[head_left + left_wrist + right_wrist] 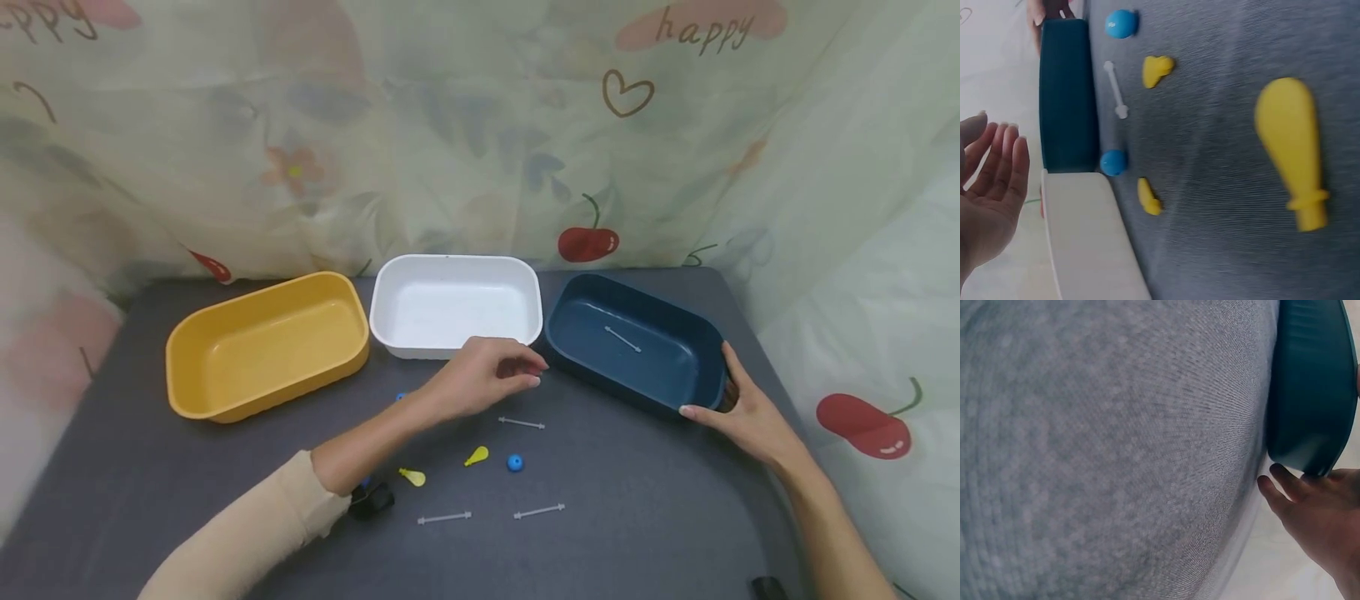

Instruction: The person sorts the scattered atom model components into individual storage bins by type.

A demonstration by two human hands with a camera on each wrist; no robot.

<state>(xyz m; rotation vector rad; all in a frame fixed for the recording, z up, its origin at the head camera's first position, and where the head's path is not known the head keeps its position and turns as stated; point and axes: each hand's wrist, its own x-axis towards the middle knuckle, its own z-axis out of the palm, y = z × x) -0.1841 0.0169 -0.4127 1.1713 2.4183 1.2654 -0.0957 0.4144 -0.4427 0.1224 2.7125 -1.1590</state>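
Observation:
My left hand [487, 375] is held over the table before the white tub [457, 304], thumb and fingers loosely bent with nothing between them. In the left wrist view that hand [994, 187] shows its fingers apart from the tubs. My right hand [750, 425] grips the right end of the dark blue tub [667, 367], thumb on the front rim and fingers round the end. Inside this tub lies a thin white rod with knobbed ends [622, 339]. A similar rod [522, 423] lies below my left hand, near a yellow bulb-shaped piece [477, 456] and a blue ball [514, 462].
A yellow tub [270, 333] stands at the left, beside the white one. Closer to the front lie two more rods, a left one [445, 517] and a right one [539, 511], and another yellow piece [412, 477]. A patterned curtain [450, 125] hangs behind the table.

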